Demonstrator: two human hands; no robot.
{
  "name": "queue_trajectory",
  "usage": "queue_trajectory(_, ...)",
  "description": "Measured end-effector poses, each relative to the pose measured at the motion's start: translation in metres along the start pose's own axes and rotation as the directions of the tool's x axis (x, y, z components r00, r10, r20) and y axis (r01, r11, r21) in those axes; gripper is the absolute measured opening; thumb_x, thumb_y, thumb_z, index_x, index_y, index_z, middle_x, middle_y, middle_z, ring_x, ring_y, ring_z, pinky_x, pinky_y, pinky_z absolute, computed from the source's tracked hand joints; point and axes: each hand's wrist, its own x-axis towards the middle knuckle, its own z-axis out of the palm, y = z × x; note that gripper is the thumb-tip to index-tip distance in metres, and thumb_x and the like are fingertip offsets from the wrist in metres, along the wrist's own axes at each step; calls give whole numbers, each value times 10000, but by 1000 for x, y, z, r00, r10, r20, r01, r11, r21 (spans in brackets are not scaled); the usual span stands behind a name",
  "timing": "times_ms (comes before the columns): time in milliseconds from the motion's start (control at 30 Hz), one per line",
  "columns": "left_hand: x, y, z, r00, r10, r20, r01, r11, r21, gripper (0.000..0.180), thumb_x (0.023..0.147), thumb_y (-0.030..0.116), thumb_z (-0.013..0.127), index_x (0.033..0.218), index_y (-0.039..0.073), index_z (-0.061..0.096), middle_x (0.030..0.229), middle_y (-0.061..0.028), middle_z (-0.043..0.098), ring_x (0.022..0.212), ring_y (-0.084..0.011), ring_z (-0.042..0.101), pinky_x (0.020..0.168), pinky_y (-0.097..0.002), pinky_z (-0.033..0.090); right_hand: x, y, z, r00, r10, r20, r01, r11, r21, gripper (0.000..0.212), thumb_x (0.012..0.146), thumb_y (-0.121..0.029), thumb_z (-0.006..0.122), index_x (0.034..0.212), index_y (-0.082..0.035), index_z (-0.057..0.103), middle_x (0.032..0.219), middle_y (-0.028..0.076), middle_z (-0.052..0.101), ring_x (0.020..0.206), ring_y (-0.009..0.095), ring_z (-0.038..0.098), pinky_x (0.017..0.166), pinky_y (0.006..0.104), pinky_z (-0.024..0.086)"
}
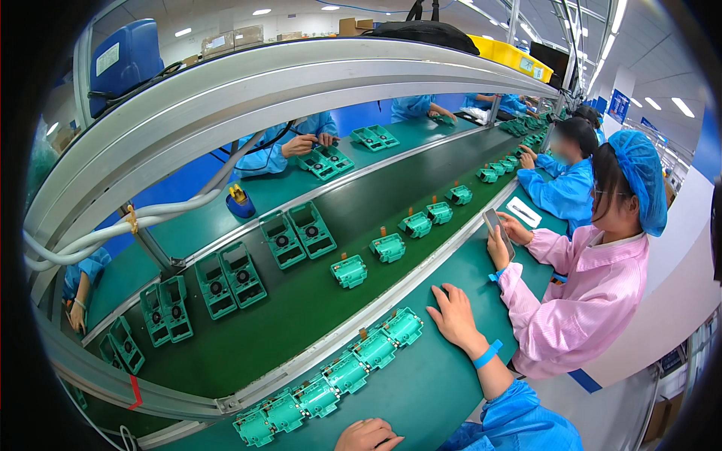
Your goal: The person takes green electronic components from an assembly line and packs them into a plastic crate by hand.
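Observation:
My right hand [455,319] lies on the green tabletop [432,376], fingers apart and holding nothing. A blue band [488,354] circles that wrist. At the lower edge, my left hand [368,436] rests on the same surface, partly cut off by the picture; its visible fingers are stretched out with nothing in them. Between my hands and the conveyor, several green plastic housings [346,372] stand in a slanting row, with small brown tabs sticking up. The far-right housing [404,326] is closest to my right hand, but they do not touch.
Beyond a metal rail, a dark green conveyor [301,331] carries smaller housings [349,271] and larger paired green shells [230,276]. Right of me, a person in pink [579,301] holds a phone [498,231]. Across the line, another person's hands [312,143] work on a shell. A metal frame [301,68] arches overhead.

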Motion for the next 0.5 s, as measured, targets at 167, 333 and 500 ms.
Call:
queue_trajectory(167, 2, -2, 2, 1000, 2, -1, -2, 1000, -5, 131, 854, 135, 788, 802, 64, 690, 820, -85, 638, 768, -292, 644, 698, -396, 496, 2, 3, 1, 1000, 7, 5, -7, 1000, -7, 537, 954, -271, 701, 1411, -27, 555, 1392, 248, 514, 1281, 435, 496, 1118, 519, 403)
queue_trajectory(333, 6, -2, 3, 1000, 9, -1, -9, 1000, 2, 129, 853, 132, 787, 804, 64, 689, 818, -87, 636, 764, -295, 642, 696, -398, 496, 4, 6, 0, 1000, 12, 10, -12, 1000, 0, 536, 956, -273, 699, 1410, -28, 556, 1394, 247, 514, 1285, 433, 493, 1120, 518, 401)
queue_trajectory(500, 8, -1, 6, 1000, 26, -12, -26, 1000, 11, 136, 851, 131, 789, 799, 68, 681, 812, -82, 628, 756, -292, 639, 686, -395, 489, 5, 8, -3, 1000, -2, 0, 2, 1000, -3, 529, 956, -269, 698, 1401, -20, 560, 1383, 245, 521, 1274, 426, 499, 1113, 515, 406)
